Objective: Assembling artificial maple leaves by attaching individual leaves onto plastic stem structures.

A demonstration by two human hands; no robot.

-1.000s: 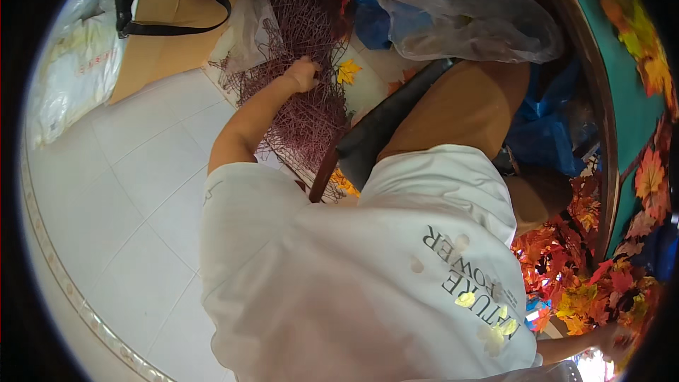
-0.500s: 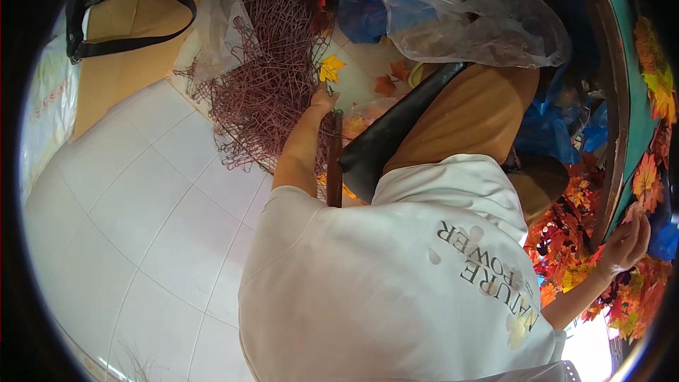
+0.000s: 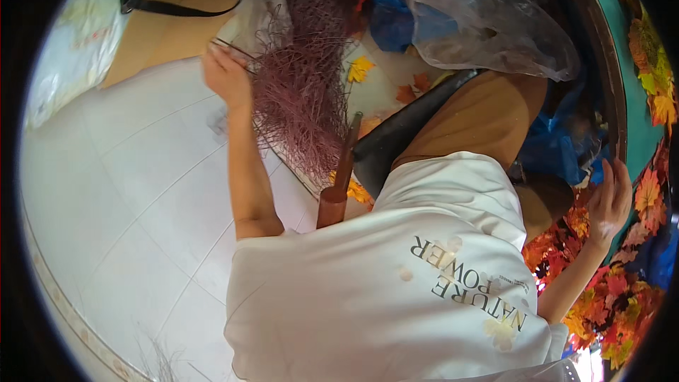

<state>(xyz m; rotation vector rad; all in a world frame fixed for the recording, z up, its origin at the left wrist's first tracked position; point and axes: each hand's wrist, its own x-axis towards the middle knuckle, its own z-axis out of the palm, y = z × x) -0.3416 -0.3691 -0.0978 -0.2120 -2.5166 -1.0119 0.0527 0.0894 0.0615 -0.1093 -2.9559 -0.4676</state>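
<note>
My left hand (image 3: 228, 74) is closed at the left edge of a tangled heap of thin reddish-brown stems (image 3: 300, 78). Between its fingertips is a thin dark stem (image 3: 237, 50) that reaches toward the heap. A yellow artificial maple leaf (image 3: 361, 68) lies on the floor just right of the heap, apart from the hand. At the far right my right hand (image 3: 612, 201) has its fingers stretched out and apart beside the edge of a teal panel (image 3: 626, 92). I see nothing in it. Red and orange artificial leaves (image 3: 615, 297) are bunched below that hand.
A brown stool or post part (image 3: 332, 205) stands near my left side. Clear plastic sheeting (image 3: 495, 25) and a blue bag (image 3: 390, 21) are ahead. A cardboard piece with a black strap (image 3: 187, 10) lies at the upper left, on white floor tiles (image 3: 163, 163).
My left hand has moved left, away from the yellow leaf to the heap's other side, and now pinches a stem. My right hand has shifted slightly up and left. The whole view has shifted.
</note>
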